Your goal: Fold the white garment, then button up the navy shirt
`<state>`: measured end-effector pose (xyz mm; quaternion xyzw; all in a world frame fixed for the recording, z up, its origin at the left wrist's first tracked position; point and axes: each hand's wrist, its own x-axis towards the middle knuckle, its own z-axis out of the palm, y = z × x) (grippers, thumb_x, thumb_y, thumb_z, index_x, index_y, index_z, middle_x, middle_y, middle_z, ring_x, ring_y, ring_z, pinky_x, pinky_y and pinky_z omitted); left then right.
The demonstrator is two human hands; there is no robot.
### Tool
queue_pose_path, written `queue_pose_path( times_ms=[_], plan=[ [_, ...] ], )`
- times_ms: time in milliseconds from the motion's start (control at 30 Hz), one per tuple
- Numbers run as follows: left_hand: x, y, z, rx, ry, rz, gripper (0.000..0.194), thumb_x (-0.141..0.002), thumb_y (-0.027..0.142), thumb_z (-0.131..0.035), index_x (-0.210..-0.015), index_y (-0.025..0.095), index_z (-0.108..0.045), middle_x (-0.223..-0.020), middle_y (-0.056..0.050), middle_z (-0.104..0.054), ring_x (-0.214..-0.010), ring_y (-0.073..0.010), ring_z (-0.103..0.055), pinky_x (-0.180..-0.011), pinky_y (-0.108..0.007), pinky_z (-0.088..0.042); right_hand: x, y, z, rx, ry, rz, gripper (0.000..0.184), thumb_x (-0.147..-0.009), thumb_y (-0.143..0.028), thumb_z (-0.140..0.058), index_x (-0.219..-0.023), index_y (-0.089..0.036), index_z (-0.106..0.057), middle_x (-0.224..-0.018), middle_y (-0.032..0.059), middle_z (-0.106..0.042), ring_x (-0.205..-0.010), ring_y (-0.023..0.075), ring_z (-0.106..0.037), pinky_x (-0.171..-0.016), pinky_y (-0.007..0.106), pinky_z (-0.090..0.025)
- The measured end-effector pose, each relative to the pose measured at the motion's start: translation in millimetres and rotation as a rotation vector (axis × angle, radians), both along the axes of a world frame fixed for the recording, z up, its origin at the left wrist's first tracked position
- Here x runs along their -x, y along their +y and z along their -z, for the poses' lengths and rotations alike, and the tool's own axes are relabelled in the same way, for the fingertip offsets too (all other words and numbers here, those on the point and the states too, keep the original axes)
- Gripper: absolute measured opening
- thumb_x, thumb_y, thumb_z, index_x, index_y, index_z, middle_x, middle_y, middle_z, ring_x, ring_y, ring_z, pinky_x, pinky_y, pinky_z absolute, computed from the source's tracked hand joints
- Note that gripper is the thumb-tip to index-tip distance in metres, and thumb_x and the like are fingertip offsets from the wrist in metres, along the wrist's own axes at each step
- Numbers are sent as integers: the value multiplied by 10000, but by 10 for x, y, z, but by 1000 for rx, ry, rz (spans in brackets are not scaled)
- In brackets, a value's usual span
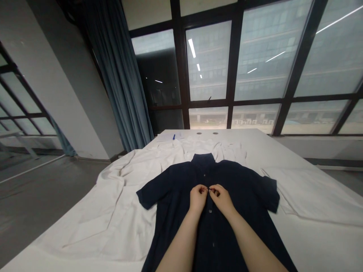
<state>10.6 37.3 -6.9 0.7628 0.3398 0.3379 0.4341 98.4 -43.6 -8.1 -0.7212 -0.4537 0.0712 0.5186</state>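
Note:
A dark navy short-sleeved shirt (241, 185) lies flat, front side up, on a white sheet over the table, collar pointing away from me. My left hand (197, 197) and my right hand (220, 197) meet at the button placket in the middle of the chest. Both have fingers curled in a pinch on the placket fabric, fingertips nearly touching each other at one button. Several small buttons run in a line down the placket above and below the hands.
A rumpled white sheet (113, 196) covers the left part of the white table (312, 241). A blue pen (174, 136) and paper lie at the far edge. Large windows and a blue-grey curtain (121, 83) stand behind; grey floor is to the left.

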Motion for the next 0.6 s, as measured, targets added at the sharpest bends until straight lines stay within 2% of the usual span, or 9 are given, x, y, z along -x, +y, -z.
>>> queue_pose_path(
  times_ms=[100,267,433,500,600],
  plan=[
    [2,41,14,59,-22,20,98,-647,126,-508,-647,145,-604,-615,-2,-594,-592,-114,-526,-598,-224,-397,39,-47,-94,-5,-36,-21,180,-712,-256,-442,-704,-182,-606,-675,22,-558,-529,121,-494,-536,241,-410],
    [34,134,22,147,-50,120,75,-641,165,-533,-646,142,-604,-567,17,-562,-539,-97,-493,-549,-205,-375,73,-90,-175,-1,-51,-67,272,-775,-297,-393,-675,-196,-624,-690,39,-596,-680,158,-549,-651,262,-424],
    [39,162,31,242,-93,150,69,-629,169,-544,-652,136,-599,-559,23,-554,-526,-86,-481,-530,-193,-362,-3,-60,-85,-1,68,-78,258,-757,-309,-419,-782,-183,-643,-779,52,-644,-743,175,-583,-701,290,-447],
    [34,161,39,263,-100,152,72,-629,170,-543,-658,135,-598,-566,20,-557,-525,-84,-481,-530,-191,-362,-35,-43,-36,13,135,-79,267,-756,-303,-412,-813,-168,-635,-773,57,-651,-717,171,-594,-687,291,-458],
    [31,162,44,280,-107,170,71,-619,175,-554,-656,135,-598,-557,24,-548,-523,-81,-477,-528,-189,-359,-37,-21,14,25,139,-48,198,-692,-275,-504,-791,-163,-634,-722,50,-648,-644,166,-591,-636,283,-468]
  ],
)
